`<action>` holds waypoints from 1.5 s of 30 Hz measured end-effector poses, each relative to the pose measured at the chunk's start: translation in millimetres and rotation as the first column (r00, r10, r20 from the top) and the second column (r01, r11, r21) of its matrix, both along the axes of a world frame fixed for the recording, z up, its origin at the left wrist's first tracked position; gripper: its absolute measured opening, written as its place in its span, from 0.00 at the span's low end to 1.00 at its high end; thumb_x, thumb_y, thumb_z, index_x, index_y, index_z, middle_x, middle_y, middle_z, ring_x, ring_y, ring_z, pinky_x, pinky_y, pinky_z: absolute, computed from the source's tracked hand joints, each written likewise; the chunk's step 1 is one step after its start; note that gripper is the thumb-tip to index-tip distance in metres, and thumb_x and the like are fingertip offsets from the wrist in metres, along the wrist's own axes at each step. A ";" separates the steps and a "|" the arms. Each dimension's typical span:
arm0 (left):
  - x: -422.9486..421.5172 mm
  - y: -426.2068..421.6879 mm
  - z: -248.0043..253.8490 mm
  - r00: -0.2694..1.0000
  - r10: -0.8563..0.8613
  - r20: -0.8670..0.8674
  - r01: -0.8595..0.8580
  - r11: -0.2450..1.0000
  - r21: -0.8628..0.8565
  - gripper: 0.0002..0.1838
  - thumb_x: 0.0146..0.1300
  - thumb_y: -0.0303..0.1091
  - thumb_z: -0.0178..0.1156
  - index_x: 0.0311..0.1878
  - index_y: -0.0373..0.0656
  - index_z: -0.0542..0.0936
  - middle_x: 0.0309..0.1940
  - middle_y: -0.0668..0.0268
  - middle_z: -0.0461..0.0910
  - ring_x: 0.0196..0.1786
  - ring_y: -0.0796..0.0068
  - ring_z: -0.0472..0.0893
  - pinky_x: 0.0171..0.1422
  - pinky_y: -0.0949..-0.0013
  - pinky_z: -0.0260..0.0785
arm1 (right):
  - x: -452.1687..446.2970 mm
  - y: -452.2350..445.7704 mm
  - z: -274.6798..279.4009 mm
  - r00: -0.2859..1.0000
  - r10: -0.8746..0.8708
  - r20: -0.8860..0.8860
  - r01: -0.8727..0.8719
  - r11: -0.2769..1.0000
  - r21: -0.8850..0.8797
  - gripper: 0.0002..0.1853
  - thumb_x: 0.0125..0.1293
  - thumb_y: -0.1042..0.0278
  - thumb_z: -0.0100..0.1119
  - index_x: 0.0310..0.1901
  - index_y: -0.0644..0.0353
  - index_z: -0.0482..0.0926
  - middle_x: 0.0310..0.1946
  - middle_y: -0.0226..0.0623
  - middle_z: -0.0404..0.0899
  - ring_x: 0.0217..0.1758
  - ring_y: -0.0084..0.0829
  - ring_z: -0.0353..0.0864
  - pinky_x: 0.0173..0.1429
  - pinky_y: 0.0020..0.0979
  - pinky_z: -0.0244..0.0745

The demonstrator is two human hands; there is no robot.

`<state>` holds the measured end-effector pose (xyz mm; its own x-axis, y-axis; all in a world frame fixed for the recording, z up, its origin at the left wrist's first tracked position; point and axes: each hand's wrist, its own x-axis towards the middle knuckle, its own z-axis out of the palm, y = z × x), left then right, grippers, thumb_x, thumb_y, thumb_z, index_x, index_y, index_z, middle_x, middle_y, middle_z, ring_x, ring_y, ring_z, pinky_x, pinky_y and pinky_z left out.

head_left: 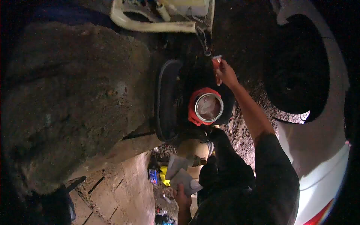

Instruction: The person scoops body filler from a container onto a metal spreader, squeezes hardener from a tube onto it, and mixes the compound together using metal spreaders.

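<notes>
My left hand [182,195] grips a flat grey plate [183,182] that carries a pale dab. A second grey flat piece [176,166] lies against or just behind it. My right hand [227,74] is closed around a small orange-red tube [217,69] with a whitish end. Between the hands, nearer the right one, stands an open round tin [209,108] with pinkish-grey paste inside. Red material [193,108] surrounds its side, and the surface under it is dark.
A car body [318,150] with a dark wheel arch fills the right. A cream-framed container [157,26] holds items at the top. At left is a large rough brown block [82,93]. Yellow [164,176] and blue-labelled [153,176] items lie below, near paving [120,187].
</notes>
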<state>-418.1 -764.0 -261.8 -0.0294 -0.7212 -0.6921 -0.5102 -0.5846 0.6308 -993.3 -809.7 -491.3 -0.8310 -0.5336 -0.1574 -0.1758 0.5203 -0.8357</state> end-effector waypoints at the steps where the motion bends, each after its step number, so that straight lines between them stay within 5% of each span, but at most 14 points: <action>1: -1.2 1.4 7.5 0.998 -0.019 -0.057 0.017 0.999 -0.039 0.25 0.69 0.37 0.60 0.64 0.37 0.69 0.58 0.55 0.75 0.57 0.58 0.77 0.60 0.59 0.71 | 5.7 21.2 14.8 0.998 -0.044 0.045 0.049 0.994 -0.098 0.23 0.66 0.60 0.60 0.60 0.60 0.71 0.47 0.48 0.81 0.49 0.47 0.83 0.53 0.41 0.77; 2: -3.6 2.3 15.6 0.993 -0.040 -0.115 0.031 0.996 -0.078 0.25 0.68 0.37 0.61 0.65 0.38 0.69 0.59 0.56 0.75 0.58 0.58 0.77 0.61 0.59 0.71 | 17.1 40.1 34.8 0.992 -0.079 0.096 0.096 0.976 -0.193 0.23 0.66 0.61 0.60 0.60 0.60 0.71 0.47 0.47 0.81 0.48 0.44 0.83 0.52 0.39 0.77; 4: -36.2 -9.4 55.2 0.912 0.302 -0.277 -0.284 0.953 0.107 0.25 0.68 0.35 0.61 0.65 0.39 0.69 0.59 0.56 0.75 0.59 0.58 0.76 0.62 0.59 0.71 | 58.1 71.7 109.8 0.933 -0.057 0.356 0.198 0.906 -0.374 0.23 0.66 0.60 0.60 0.60 0.59 0.71 0.44 0.39 0.80 0.47 0.37 0.83 0.51 0.36 0.76; 7: -10.0 -5.0 71.0 0.839 0.442 -0.317 -0.388 0.895 0.220 0.31 0.63 0.35 0.66 0.67 0.38 0.69 0.60 0.53 0.74 0.61 0.53 0.75 0.65 0.56 0.68 | 141.2 116.9 236.0 0.653 0.116 0.748 0.443 0.744 -0.501 0.21 0.68 0.64 0.57 0.59 0.58 0.66 0.41 0.39 0.77 0.37 0.33 0.84 0.35 0.35 0.84; 8: 18.0 -3.3 60.3 0.964 0.063 -0.259 -0.063 0.998 0.009 0.35 0.58 0.35 0.68 0.68 0.38 0.68 0.61 0.49 0.73 0.61 0.49 0.74 0.66 0.53 0.67 | 170.7 129.1 272.3 0.597 0.201 0.777 0.455 0.713 -0.534 0.22 0.68 0.63 0.58 0.59 0.57 0.65 0.41 0.39 0.77 0.37 0.33 0.84 0.34 0.33 0.85; 9: 46.0 -1.6 49.9 0.947 -0.319 -0.025 0.305 0.923 -0.234 0.38 0.54 0.36 0.70 0.68 0.37 0.68 0.61 0.45 0.72 0.62 0.44 0.72 0.66 0.51 0.66 | 197.0 138.9 284.3 0.607 0.213 0.766 0.461 0.690 -0.557 0.22 0.68 0.62 0.57 0.60 0.56 0.64 0.44 0.41 0.78 0.37 0.33 0.84 0.33 0.31 0.84; 11: 108.0 3.4 14.1 0.661 -0.635 0.399 0.735 0.441 -0.516 0.43 0.49 0.35 0.71 0.69 0.37 0.67 0.62 0.40 0.70 0.63 0.38 0.71 0.68 0.50 0.64 | 243.2 157.0 316.4 0.587 0.222 0.778 0.445 0.715 -0.540 0.23 0.71 0.57 0.56 0.62 0.55 0.64 0.48 0.43 0.78 0.37 0.34 0.84 0.35 0.34 0.85; 12: 80.2 13.0 56.3 0.942 -0.337 -0.012 0.300 0.855 -0.423 0.41 0.51 0.37 0.71 0.69 0.37 0.68 0.63 0.41 0.70 0.63 0.40 0.71 0.67 0.51 0.65 | 266.9 164.8 334.8 0.548 0.271 0.791 0.465 0.688 -0.558 0.23 0.72 0.55 0.54 0.63 0.55 0.63 0.48 0.43 0.79 0.37 0.34 0.84 0.36 0.34 0.85; 13: 37.2 13.8 107.3 0.933 0.157 -0.324 -0.198 0.975 -0.097 0.39 0.54 0.39 0.70 0.68 0.36 0.68 0.63 0.42 0.70 0.63 0.43 0.72 0.67 0.52 0.66 | 289.2 172.0 355.8 0.506 0.324 0.799 0.482 0.662 -0.574 0.23 0.73 0.54 0.53 0.63 0.55 0.63 0.49 0.43 0.79 0.37 0.34 0.84 0.37 0.35 0.85; 17: 53.6 22.6 154.9 0.801 0.092 -0.592 -0.120 0.993 -0.007 0.28 0.70 0.45 0.59 0.66 0.36 0.69 0.60 0.55 0.74 0.60 0.63 0.76 0.62 0.59 0.71 | 361.9 194.7 400.5 0.585 0.353 0.730 0.283 0.755 -0.592 0.24 0.77 0.50 0.46 0.65 0.54 0.62 0.51 0.43 0.79 0.41 0.36 0.84 0.45 0.39 0.83; 25: 79.5 41.0 213.8 0.580 0.243 -0.778 -0.222 0.966 0.136 0.26 0.70 0.44 0.60 0.65 0.40 0.70 0.58 0.61 0.76 0.60 0.66 0.77 0.61 0.61 0.72 | 448.2 213.8 458.9 0.745 0.471 0.473 -0.135 0.800 -0.584 0.20 0.76 0.59 0.51 0.58 0.68 0.68 0.45 0.45 0.81 0.45 0.34 0.84 0.55 0.37 0.81; 36: 136.2 71.4 222.6 0.497 0.238 -0.834 -0.196 0.968 0.159 0.24 0.71 0.41 0.59 0.65 0.39 0.69 0.57 0.60 0.77 0.59 0.64 0.78 0.62 0.59 0.72 | 509.1 227.2 487.7 0.672 0.558 0.486 -0.199 0.769 -0.608 0.15 0.77 0.62 0.49 0.57 0.63 0.71 0.43 0.44 0.82 0.43 0.32 0.85 0.46 0.34 0.84; 39: 143.5 78.6 223.7 0.503 0.228 -0.834 -0.197 0.969 0.146 0.20 0.72 0.41 0.59 0.60 0.39 0.74 0.52 0.65 0.80 0.53 0.74 0.79 0.56 0.67 0.73 | 517.5 230.8 493.6 0.681 0.532 0.503 -0.179 0.787 -0.591 0.17 0.79 0.59 0.45 0.58 0.63 0.70 0.42 0.43 0.82 0.40 0.31 0.85 0.44 0.33 0.84; 45: 155.4 83.1 216.0 0.584 0.246 -0.773 -0.285 0.954 0.089 0.25 0.70 0.39 0.61 0.64 0.38 0.70 0.56 0.60 0.78 0.57 0.64 0.79 0.59 0.58 0.74 | 510.4 236.5 484.9 0.731 0.505 0.459 -0.200 0.801 -0.565 0.20 0.80 0.55 0.40 0.60 0.62 0.70 0.41 0.40 0.81 0.38 0.29 0.84 0.44 0.31 0.83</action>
<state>-262.7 -680.9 -45.8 -0.3375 -0.8122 -0.4757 0.3477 -0.5772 0.7388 -482.9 -573.3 -6.4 -0.3983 -0.8978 -0.1879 0.3130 0.0595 -0.9479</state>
